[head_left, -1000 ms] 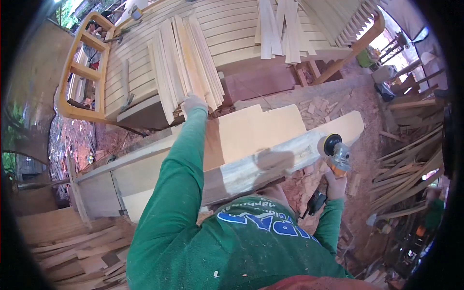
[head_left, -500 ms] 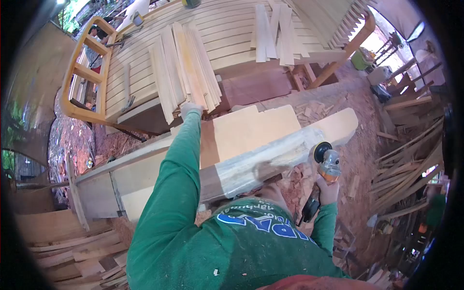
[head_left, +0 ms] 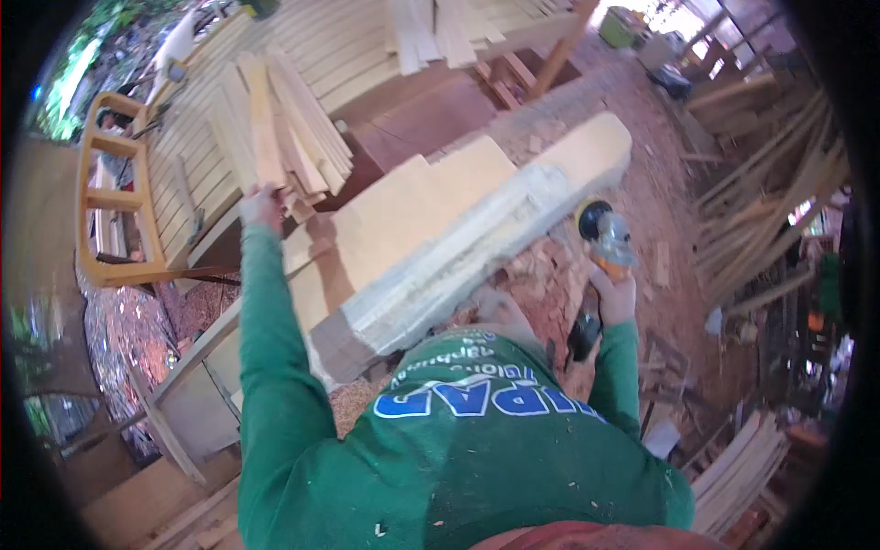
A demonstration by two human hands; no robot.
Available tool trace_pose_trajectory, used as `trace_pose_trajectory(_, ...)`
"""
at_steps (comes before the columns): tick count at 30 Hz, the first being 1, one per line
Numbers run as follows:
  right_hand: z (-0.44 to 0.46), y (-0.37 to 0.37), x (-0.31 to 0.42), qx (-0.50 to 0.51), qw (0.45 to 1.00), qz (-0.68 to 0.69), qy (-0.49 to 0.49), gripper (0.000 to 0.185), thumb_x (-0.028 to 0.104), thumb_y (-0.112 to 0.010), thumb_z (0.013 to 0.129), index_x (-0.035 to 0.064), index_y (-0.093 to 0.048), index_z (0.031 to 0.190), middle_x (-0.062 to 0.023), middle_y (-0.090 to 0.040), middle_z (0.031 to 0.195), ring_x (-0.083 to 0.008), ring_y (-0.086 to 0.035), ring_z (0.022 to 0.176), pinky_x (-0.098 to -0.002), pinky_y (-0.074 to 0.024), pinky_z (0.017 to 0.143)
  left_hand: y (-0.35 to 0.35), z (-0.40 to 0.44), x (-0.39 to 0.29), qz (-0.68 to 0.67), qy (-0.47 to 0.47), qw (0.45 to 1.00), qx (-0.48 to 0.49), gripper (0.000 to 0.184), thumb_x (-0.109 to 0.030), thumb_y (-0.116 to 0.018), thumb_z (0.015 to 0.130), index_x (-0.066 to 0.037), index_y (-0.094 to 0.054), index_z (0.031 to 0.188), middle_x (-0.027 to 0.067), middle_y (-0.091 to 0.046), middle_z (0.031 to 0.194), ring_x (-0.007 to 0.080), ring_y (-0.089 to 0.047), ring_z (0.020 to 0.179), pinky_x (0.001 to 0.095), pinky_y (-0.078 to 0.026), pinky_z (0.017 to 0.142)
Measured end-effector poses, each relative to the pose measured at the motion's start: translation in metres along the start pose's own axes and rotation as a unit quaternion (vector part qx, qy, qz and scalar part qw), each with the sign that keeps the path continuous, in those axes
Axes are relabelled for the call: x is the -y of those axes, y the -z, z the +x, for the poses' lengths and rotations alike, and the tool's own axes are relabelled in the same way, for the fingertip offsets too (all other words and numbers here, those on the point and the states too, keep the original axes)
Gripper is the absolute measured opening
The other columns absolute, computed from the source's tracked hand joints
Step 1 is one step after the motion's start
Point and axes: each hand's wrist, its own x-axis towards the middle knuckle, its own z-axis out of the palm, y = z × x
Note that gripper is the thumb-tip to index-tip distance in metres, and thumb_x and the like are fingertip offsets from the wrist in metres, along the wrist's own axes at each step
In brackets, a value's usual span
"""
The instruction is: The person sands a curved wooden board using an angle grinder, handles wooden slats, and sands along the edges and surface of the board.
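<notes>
My left hand (head_left: 262, 205) reaches out to the near end of a stack of thin wooden slats (head_left: 316, 151). Its fingers are closed on the end of one darker, orange-tinted slat (head_left: 267, 137) lying on top. On the other side, my right hand (head_left: 618, 295) is wrapped round the body of an angle grinder (head_left: 612, 246), whose round pad (head_left: 594, 220) faces up and away from me. Between the two hands lies a long plank bench (head_left: 477, 225) with a pale, dusty grey strip along its near side. The grinder is held just right of it, apart from the wood.
A slatted wooden bed frame (head_left: 339, 55) with a rounded rail end (head_left: 119, 275) bears the stack and more loose slats (head_left: 431, 37). Wood scraps (head_left: 541, 270) litter the ground. Long offcuts (head_left: 779, 197) are piled at the right. A person stands partly hidden behind the frame.
The view has shifted, so the bed frame and bench sit further left and higher. My left hand now grips one slat, and the stack's slats are fanned out more. The grinder stays in my right hand.
</notes>
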Motion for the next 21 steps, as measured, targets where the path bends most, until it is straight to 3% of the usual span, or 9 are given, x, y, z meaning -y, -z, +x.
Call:
trace_pose_trajectory(2, -0.005, -0.005, 0.015, 0.002, 1.000, -0.013, -0.006, 0.042, 0.015, -0.080, 0.089, -0.0020, -0.069, 0.126, -0.0082, -0.073, 0.122, -0.0162, -0.068, 0.108, -0.0328, -0.0528, 0.096, 0.030, -0.044, -0.013, -0.069, -0.014, 0.997, 0.040, 0.023, 0.000, -0.059, 0.095, 0.004, -0.064, 0.116, 0.0133, -0.070, 0.103, 0.0202, -0.070, 0.085, 0.0274, -0.058, 0.066)
trace_pose_trajectory(4, -0.006, -0.008, 0.021, 0.004, 1.000, -0.022, 0.005, 0.041, 0.015, -0.078, 0.091, -0.0012, -0.068, 0.127, -0.0065, -0.073, 0.119, -0.0144, -0.068, 0.106, -0.0321, -0.0527, 0.095, 0.063, -0.107, -0.028, -0.086, 0.031, 0.992, 0.091, 0.036, -0.004, -0.060, 0.098, 0.004, -0.058, 0.133, 0.0124, -0.067, 0.117, 0.0195, -0.069, 0.096, 0.0261, -0.058, 0.075)
trace_pose_trajectory(6, -0.007, -0.011, 0.028, 0.015, 0.999, -0.026, 0.036, 0.038, 0.016, -0.076, 0.093, 0.0005, -0.069, 0.127, -0.0031, -0.073, 0.115, -0.0112, -0.066, 0.101, -0.0299, -0.0524, 0.091, 0.098, -0.163, -0.028, -0.071, 0.042, 0.986, 0.145, 0.043, -0.012, -0.062, 0.099, 0.006, -0.054, 0.137, 0.0126, -0.067, 0.121, 0.0199, -0.068, 0.101, 0.0280, -0.057, 0.083)
trace_pose_trajectory(8, -0.007, -0.012, 0.030, 0.005, 0.999, -0.020, 0.045, 0.037, 0.018, -0.076, 0.093, 0.0008, -0.070, 0.126, -0.0021, -0.073, 0.112, -0.0107, -0.066, 0.096, -0.0298, -0.0527, 0.087, 0.143, -0.195, -0.003, -0.115, 0.054, 0.964, 0.235, 0.047, -0.018, -0.065, 0.098, 0.007, -0.054, 0.136, 0.0131, -0.067, 0.125, 0.0212, -0.067, 0.109, 0.0319, -0.056, 0.091)
trace_pose_trajectory(12, -0.013, -0.009, 0.037, -0.006, 0.999, -0.044, 0.015, 0.037, 0.020, -0.077, 0.093, 0.0012, -0.070, 0.124, -0.0004, -0.072, 0.105, -0.0099, -0.065, 0.088, -0.0292, -0.0524, 0.080, 0.148, -0.287, 0.000, -0.076, 0.120, 0.961, 0.236, 0.051, -0.021, -0.068, 0.095, 0.009, -0.056, 0.135, 0.0128, -0.068, 0.124, 0.0202, -0.068, 0.106, 0.0339, -0.056, 0.091)
trace_pose_trajectory(15, -0.018, -0.014, 0.042, -0.017, 0.998, -0.030, 0.046, 0.036, 0.020, -0.076, 0.093, 0.0010, -0.071, 0.124, 0.0004, -0.072, 0.102, -0.0098, -0.064, 0.085, -0.0289, -0.0518, 0.077, 0.158, -0.316, 0.013, -0.064, 0.153, 0.952, 0.257, 0.049, -0.022, -0.068, 0.095, 0.008, -0.059, 0.133, 0.0119, -0.071, 0.119, 0.0193, -0.069, 0.103, 0.0318, -0.054, 0.090)
trace_pose_trajectory(18, -0.031, -0.021, 0.055, -0.004, 0.999, -0.021, 0.038, 0.037, 0.018, -0.079, 0.090, -0.0012, -0.072, 0.122, -0.0058, -0.075, 0.111, -0.0129, -0.068, 0.098, -0.0301, -0.0526, 0.090, 0.189, -0.325, 0.030, 0.009, 0.192, 0.938, 0.287, 0.048, -0.023, -0.068, 0.094, 0.006, -0.061, 0.132, 0.0099, -0.072, 0.115, 0.0169, -0.069, 0.102, 0.0287, -0.053, 0.089)
trace_pose_trajectory(21, -0.038, -0.025, 0.051, 0.014, 0.999, -0.038, 0.032, 0.038, 0.020, -0.080, 0.090, -0.0009, -0.072, 0.121, -0.0051, -0.075, 0.109, -0.0121, -0.068, 0.094, -0.0296, -0.0532, 0.086, 0.207, -0.320, 0.048, 0.078, 0.207, 0.926, 0.306, 0.048, -0.023, -0.068, 0.094, 0.005, -0.063, 0.133, 0.0070, -0.073, 0.115, 0.0133, -0.068, 0.100, 0.0264, -0.052, 0.086)
